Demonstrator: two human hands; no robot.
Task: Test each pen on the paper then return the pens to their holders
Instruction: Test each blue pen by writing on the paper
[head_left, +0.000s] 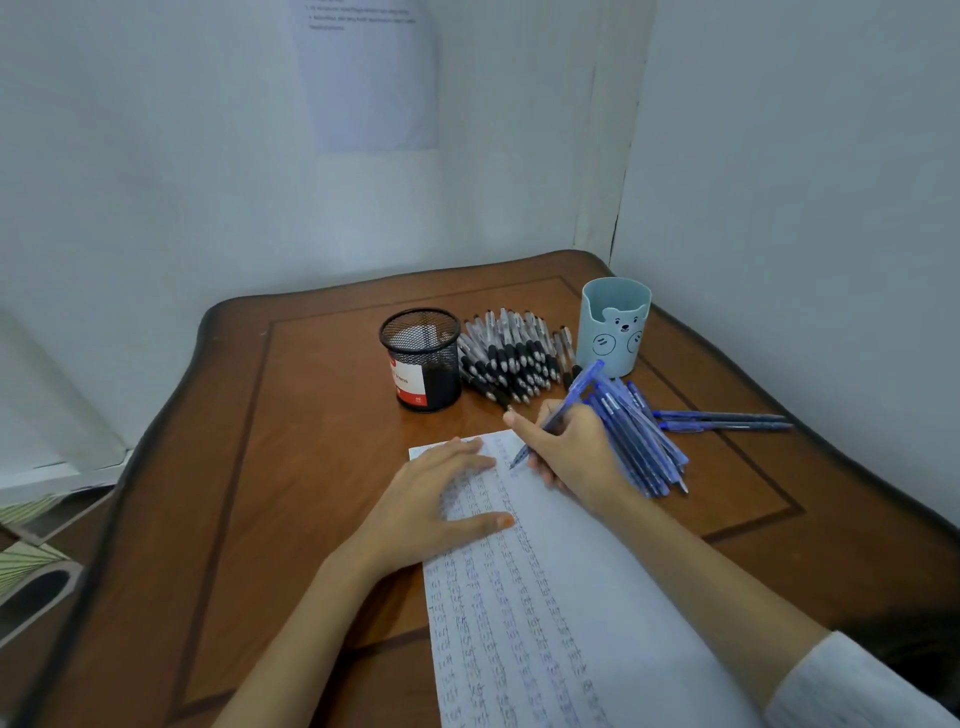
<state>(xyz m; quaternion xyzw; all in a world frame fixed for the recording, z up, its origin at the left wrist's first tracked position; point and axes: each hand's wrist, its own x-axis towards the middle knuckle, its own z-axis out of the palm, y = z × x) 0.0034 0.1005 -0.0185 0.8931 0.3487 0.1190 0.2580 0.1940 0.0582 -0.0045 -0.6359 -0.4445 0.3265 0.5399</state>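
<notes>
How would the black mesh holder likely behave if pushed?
The black mesh holder looks light: thin wire mesh, no pens sticking out. On the glossy table it would probably slide rather than tip, being squat and upright.

Nothing legible: print on white wall sheet, red-white label on black mesh holder, handwriting on white desk paper all blurred.

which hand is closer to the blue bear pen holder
Right. The right hand, gripping a blue pen, is on the near side of the bear holder. The left hand presses flat on the paper, farther to the left.
</notes>
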